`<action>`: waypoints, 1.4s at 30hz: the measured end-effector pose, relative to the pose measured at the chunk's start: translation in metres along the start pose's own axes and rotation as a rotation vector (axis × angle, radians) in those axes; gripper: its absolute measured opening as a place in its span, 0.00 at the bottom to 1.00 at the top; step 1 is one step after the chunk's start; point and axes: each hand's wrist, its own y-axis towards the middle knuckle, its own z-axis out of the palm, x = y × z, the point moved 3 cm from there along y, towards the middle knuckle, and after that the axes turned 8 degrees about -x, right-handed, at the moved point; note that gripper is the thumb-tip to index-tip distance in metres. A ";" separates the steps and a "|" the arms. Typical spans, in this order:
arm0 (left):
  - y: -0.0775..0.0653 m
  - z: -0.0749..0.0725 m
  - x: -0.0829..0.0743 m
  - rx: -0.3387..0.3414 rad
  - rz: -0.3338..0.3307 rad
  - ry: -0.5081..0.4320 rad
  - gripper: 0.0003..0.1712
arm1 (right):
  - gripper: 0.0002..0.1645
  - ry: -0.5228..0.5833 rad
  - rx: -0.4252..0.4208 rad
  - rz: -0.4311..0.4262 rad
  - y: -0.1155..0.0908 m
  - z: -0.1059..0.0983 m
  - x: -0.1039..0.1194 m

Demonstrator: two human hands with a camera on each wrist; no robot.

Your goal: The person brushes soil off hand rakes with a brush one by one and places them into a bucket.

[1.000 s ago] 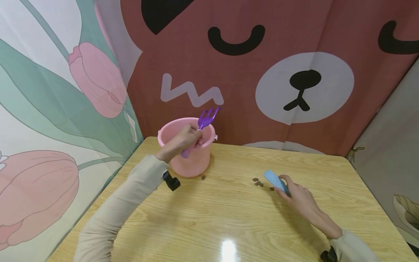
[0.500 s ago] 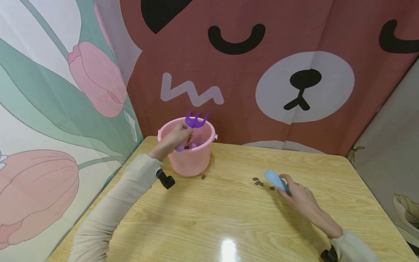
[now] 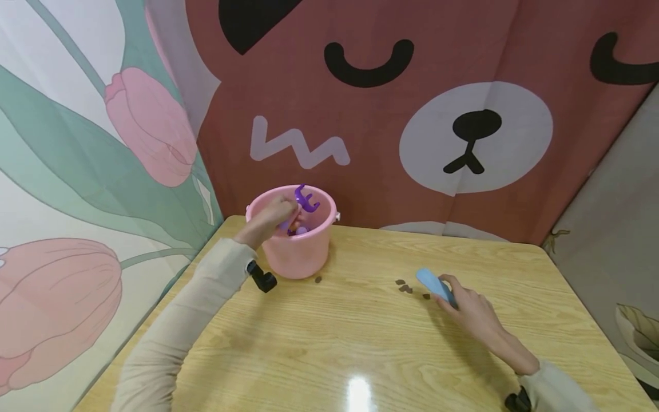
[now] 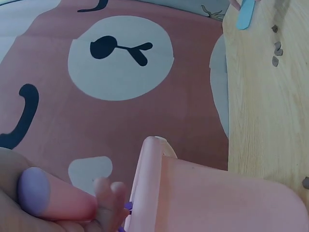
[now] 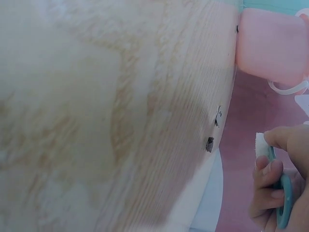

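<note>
My left hand (image 3: 276,212) grips a small purple toy garden fork (image 3: 306,201) by its pink-and-lilac handle (image 4: 67,197). The fork is at the mouth of the pink bucket (image 3: 297,257), its tines tipped forward inside the far rim. Purple items (image 3: 300,230) show inside the bucket, partly hidden by the hand. On the right side of the table, my right hand (image 3: 476,315) holds a light blue brush (image 3: 433,284). White bristles (image 5: 262,145) of that brush show in the right wrist view. Small brown pieces (image 3: 404,287) lie beside the brush.
The wooden table (image 3: 329,332) carries a single brown piece (image 3: 318,279) near the bucket's base. A bear-print cloth (image 3: 370,131) hangs behind the table's back edge, and a tulip-print cloth (image 3: 62,200) hangs along the left.
My left hand has moved left and the fork has dropped from above the rim into the bucket's mouth, its tines turning from upward to forward. The right hand stays still.
</note>
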 end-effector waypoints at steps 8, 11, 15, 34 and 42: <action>0.011 -0.005 0.008 -0.041 -0.094 -0.105 0.23 | 0.31 -0.007 0.006 0.008 -0.001 0.000 0.000; 0.014 -0.007 0.011 -0.070 -0.189 -0.136 0.19 | 0.31 -0.009 0.006 0.007 -0.001 0.000 0.000; 0.018 -0.008 0.015 -0.098 -0.304 -0.202 0.10 | 0.31 -0.003 0.000 0.003 -0.001 0.001 0.001; 0.017 -0.013 0.015 -0.081 -0.119 -0.027 0.14 | 0.30 -0.004 0.008 0.011 -0.001 0.000 0.002; 0.012 -0.011 0.014 -0.061 -0.023 0.023 0.11 | 0.30 0.002 0.010 -0.003 -0.002 0.002 0.001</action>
